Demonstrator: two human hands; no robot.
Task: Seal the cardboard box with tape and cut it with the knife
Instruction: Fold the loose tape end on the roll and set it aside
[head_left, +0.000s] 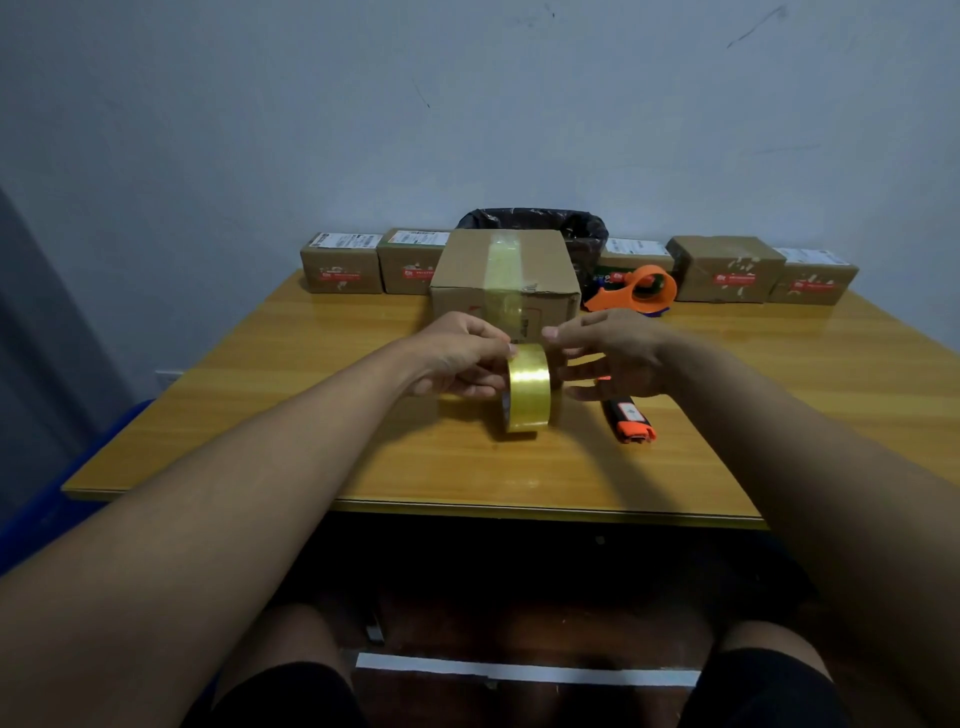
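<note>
A brown cardboard box (467, 265) stands at the middle of the wooden table (311, 415), a strip of clear yellowish tape running over its top and down its front. Just in front of it a roll of yellowish tape (529, 387) stands on edge. My left hand (457, 356) grips the roll from the left side. My right hand (608, 348) hovers at the roll's upper right, thumb and forefinger pinched near its top edge; whether they hold the tape end I cannot tell. A black and orange knife (629, 418) lies on the table under my right hand.
An orange tape dispenser (636, 288) sits right of the box. Several small labelled parcels (343, 270) line the table's back edge on both sides. A bin with a black bag (587, 228) stands behind the box, against the wall.
</note>
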